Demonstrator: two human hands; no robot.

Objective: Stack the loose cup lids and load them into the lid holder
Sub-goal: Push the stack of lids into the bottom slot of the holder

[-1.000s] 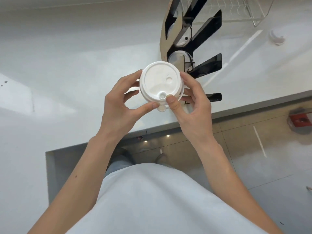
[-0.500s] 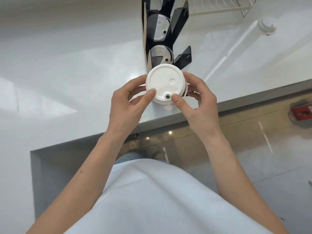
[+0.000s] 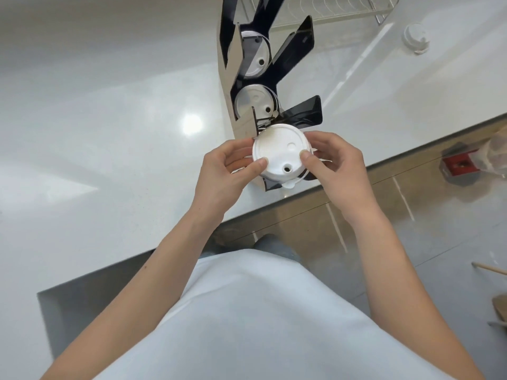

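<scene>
A stack of white cup lids (image 3: 278, 154) sits low in the nearest slot of the black lid holder (image 3: 297, 43), near the counter's front edge. My left hand (image 3: 229, 171) grips its left rim, thumb on top. My right hand (image 3: 336, 165) grips the right rim, thumb on top. Two further slots behind hold white lids (image 3: 256, 102), (image 3: 255, 57). A single loose lid (image 3: 415, 38) lies on the counter at the far right.
The white counter (image 3: 109, 133) spreads to the left. A wire rack (image 3: 337, 12) stands behind the holder. Beyond the counter edge is tiled floor with a red object (image 3: 459, 167) and a clear bag (image 3: 496, 156).
Both hands have carried the lid stack forward and down into the holder's nearest slot. My thumbs shifted apart on the top lid, and the view moved closer to the holder.
</scene>
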